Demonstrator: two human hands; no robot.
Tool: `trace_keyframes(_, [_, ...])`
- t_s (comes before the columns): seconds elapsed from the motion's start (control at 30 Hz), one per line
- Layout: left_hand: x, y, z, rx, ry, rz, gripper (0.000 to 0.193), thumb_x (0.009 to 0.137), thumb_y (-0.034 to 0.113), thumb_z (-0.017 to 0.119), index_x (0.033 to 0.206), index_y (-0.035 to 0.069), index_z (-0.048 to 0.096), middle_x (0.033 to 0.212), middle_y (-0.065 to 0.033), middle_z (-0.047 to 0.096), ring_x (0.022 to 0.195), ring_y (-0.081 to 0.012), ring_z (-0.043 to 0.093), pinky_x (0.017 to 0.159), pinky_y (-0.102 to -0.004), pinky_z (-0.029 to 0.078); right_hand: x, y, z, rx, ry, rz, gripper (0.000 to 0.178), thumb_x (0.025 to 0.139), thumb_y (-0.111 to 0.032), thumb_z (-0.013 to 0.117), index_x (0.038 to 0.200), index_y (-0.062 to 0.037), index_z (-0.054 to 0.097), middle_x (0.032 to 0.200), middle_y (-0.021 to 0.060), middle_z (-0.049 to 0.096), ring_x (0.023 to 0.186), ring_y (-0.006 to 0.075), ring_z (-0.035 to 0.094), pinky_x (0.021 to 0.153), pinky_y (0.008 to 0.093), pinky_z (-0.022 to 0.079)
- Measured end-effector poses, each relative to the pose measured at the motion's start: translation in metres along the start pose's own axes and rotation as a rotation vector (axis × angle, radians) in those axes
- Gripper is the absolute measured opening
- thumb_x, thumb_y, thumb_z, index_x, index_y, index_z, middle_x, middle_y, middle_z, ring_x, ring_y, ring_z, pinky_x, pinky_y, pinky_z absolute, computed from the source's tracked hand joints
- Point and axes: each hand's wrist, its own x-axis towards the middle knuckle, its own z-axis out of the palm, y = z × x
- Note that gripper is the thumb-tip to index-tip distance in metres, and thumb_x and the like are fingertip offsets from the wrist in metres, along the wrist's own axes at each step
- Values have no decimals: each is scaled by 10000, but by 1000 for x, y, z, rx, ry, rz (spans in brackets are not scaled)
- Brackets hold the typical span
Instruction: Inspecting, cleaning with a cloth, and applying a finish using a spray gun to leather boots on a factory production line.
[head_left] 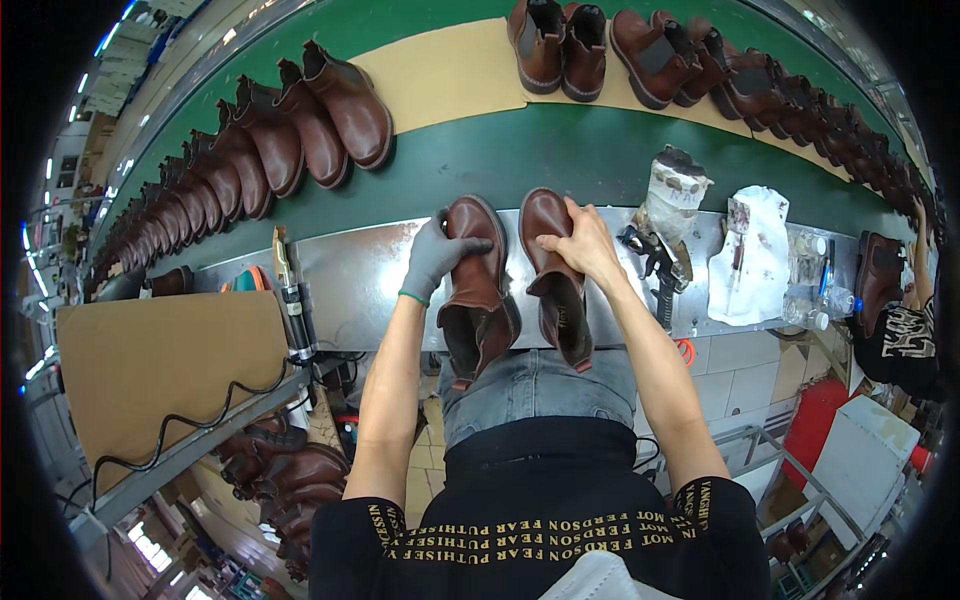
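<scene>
A pair of brown leather ankle boots is held over the metal bench edge (350, 270), toes pointing away from me. My left hand (436, 256), in a grey glove with a green cuff, wraps round the left boot (478, 280) near its instep. The bare right hand (585, 244) grips the right boot (549, 262) from its outer side, thumb across the upper. Both boots tilt, their shaft openings toward my lap. Right of them stand a spray gun (655, 250) with a stained wrapped cup and a stained white bottle-shaped container (748, 255).
Rows of brown boots (345, 110) line the green belt (450, 155) at left and right. Clear plastic bottles (806, 275) stand on the bench's right, near another person's arm (920, 260). Brown cardboard (175, 370) and a black cable are at left. Finished-looking boots (290, 470) fill a lower rack.
</scene>
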Motion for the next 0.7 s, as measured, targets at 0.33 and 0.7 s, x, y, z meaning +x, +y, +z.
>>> trace_keyframes(0.33, [-30, 19, -19, -495, -181, -53, 692, 642, 167, 812, 1220, -61, 507, 1141, -160, 597, 1008, -220, 595, 868, -323, 493, -18, 16, -29, 917, -324, 87, 420, 773, -281, 743, 1073, -21, 607, 809, 13, 636, 696, 88, 592, 621, 229, 476])
trace_keyframes(0.7, [-53, 29, -8, -1170, -301, -273, 562, 774, 91, 644, 1287, -15, 437, 1107, -115, 605, 985, -220, 602, 858, -314, 494, -43, 15, -22, 1374, -591, 120, 358, 861, -240, 653, 1111, -8, 541, 920, 61, 633, 774, 134, 627, 681, 253, 508])
